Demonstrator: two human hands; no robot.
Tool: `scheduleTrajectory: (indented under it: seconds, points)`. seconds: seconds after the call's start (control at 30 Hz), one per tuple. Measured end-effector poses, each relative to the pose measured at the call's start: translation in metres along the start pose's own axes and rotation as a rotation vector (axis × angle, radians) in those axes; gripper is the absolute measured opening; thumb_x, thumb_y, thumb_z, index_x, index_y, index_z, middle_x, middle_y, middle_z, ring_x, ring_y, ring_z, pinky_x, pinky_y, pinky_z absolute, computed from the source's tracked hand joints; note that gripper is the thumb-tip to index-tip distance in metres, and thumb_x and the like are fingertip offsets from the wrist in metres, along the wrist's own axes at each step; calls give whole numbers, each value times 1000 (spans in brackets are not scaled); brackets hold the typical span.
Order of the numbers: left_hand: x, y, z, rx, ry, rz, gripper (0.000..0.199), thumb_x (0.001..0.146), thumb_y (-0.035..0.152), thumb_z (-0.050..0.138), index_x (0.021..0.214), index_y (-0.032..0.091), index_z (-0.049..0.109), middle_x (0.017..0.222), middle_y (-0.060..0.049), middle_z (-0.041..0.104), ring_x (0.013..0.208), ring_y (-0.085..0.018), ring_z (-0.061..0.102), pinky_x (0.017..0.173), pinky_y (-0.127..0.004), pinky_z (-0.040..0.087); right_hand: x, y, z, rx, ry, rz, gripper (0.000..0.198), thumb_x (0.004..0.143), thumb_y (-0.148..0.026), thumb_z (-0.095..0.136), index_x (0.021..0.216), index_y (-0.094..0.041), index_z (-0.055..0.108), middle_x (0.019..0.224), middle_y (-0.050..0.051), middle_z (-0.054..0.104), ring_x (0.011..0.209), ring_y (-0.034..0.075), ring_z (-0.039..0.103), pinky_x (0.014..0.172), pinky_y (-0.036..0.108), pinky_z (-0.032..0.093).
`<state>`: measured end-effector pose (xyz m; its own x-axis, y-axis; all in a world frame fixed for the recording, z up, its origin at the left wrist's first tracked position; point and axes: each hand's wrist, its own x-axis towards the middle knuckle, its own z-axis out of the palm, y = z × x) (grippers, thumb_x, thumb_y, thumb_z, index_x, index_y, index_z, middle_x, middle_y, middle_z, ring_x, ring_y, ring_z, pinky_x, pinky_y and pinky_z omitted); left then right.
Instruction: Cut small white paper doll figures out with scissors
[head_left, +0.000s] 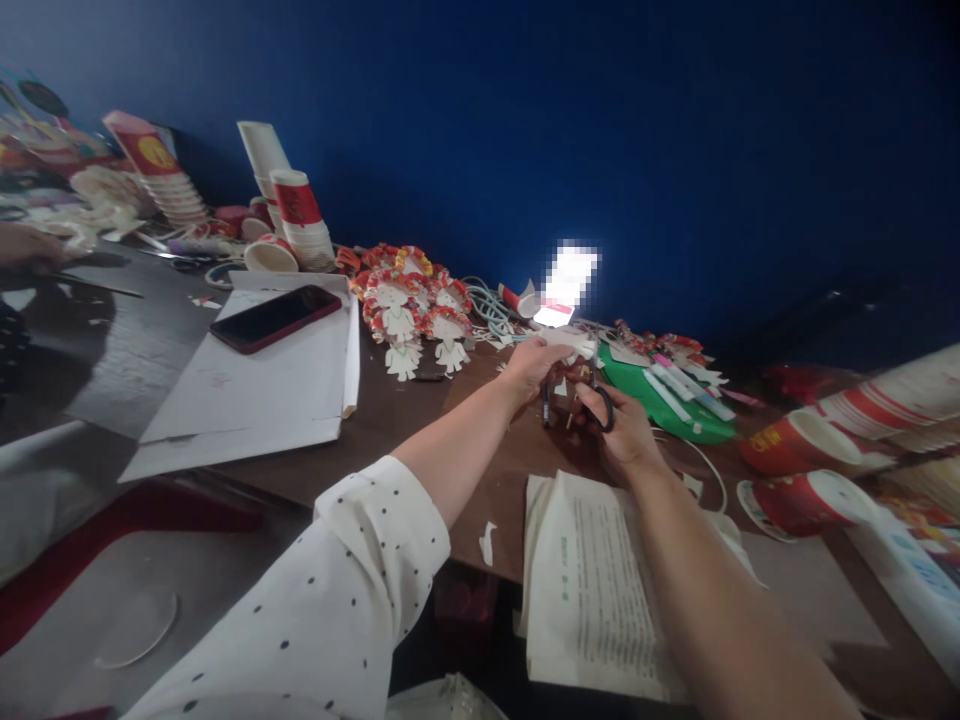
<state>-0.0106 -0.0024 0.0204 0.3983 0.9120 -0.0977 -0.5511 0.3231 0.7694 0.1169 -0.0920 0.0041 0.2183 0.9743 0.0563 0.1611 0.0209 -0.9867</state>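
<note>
My left hand (534,366) pinches a white paper piece (571,343) above the brown table. Close on its right, my right hand (619,425) has its fingers through the dark handles of a pair of scissors (602,408). The scissors' blades point up beside the paper; whether they touch it I cannot tell. Just behind the hands is a bright phone screen (566,290), blurred out. Left of my hands lies a heap of paper figures (405,310), white cut-outs with red and orange ruffled trim.
A dark phone (276,318) rests on a white board (247,385) at left. Paper cups (301,215) stand stacked at the back, and others (802,440) lie on the right. Markers (690,385) sit on a green sheet (634,385). A printed booklet (585,580) overhangs the front edge. Another person's hand (30,248) is far left.
</note>
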Motion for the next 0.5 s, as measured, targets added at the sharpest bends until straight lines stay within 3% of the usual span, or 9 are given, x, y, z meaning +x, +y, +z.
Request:
scheduleTrajectory:
  seconds: [0.5]
  points:
    - [3, -2, -2, -44, 28, -1, 13, 73, 6, 74, 79, 11, 64, 69, -3, 69, 65, -13, 68, 76, -29, 55, -2, -3, 1, -47, 18, -18, 50, 71, -61, 79, 92, -17, 77, 61, -1, 58, 55, 13, 49, 49, 25, 38]
